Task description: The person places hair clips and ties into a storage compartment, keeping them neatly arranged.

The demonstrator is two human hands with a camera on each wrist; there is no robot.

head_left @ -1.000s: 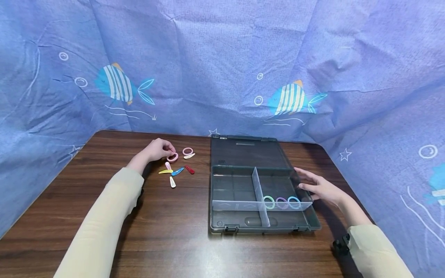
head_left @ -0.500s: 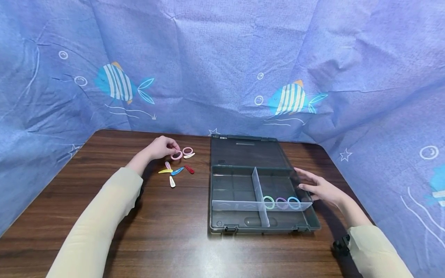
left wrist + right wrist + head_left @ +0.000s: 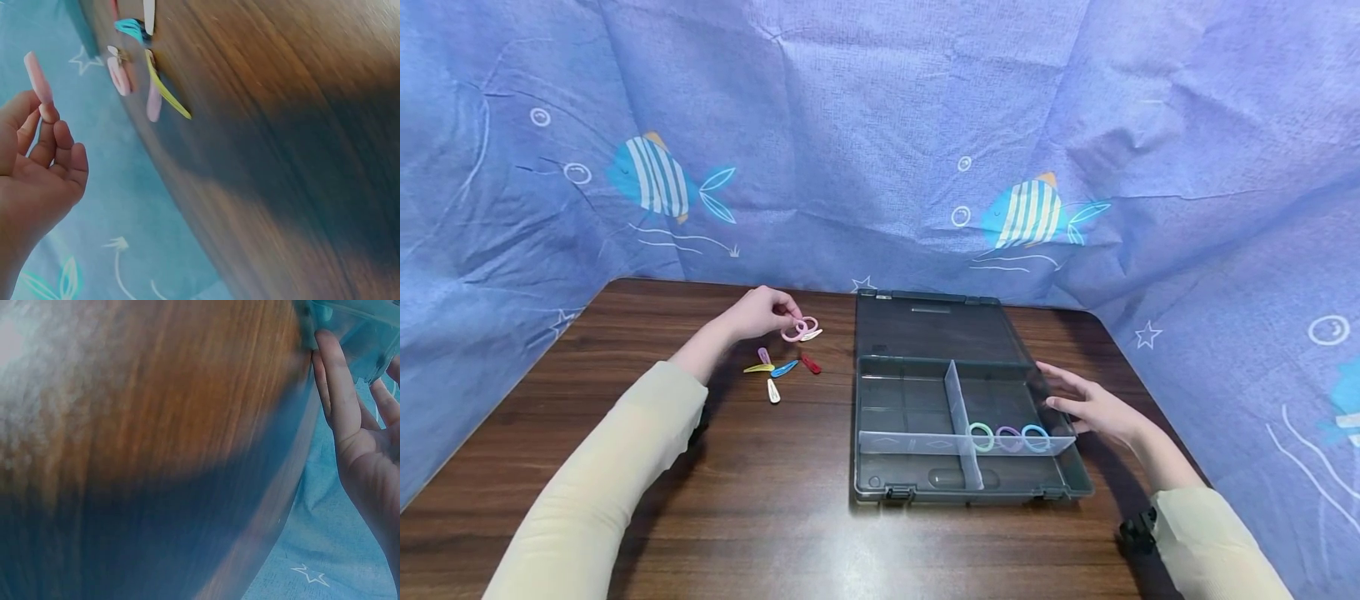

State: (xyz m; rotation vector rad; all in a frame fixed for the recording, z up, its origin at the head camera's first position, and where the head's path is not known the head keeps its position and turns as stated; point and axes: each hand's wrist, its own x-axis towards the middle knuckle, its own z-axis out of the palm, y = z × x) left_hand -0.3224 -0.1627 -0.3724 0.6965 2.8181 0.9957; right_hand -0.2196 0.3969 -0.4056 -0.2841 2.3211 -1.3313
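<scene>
My left hand (image 3: 763, 312) pinches a pink hair tie (image 3: 37, 78) between thumb and fingers, above the table's far left part. In the head view that ring overlaps a second pink hair tie (image 3: 813, 320) and a white snap hair clip (image 3: 812, 335). My right hand (image 3: 1093, 410) rests along the right side of a dark see-through divider box (image 3: 902, 385), its fingers straight against the wall; some fingertips are hidden. Green (image 3: 981, 424), purple (image 3: 1009, 429) and blue (image 3: 1036, 427) hair ties stand in a row in the box's back right compartment.
Nearer than the left hand lie pink (image 3: 763, 356), yellow (image 3: 758, 368), blue (image 3: 785, 368), red (image 3: 810, 364) and white (image 3: 774, 392) snap clips. The box lid (image 3: 928, 329) lies folded back. A fish-print cloth (image 3: 880, 150) hangs behind the wooden table (image 3: 760, 500).
My left hand has lifted the pink hair tie and moved right with it, toward the second pink hair tie. The right hand and the box have stayed in place.
</scene>
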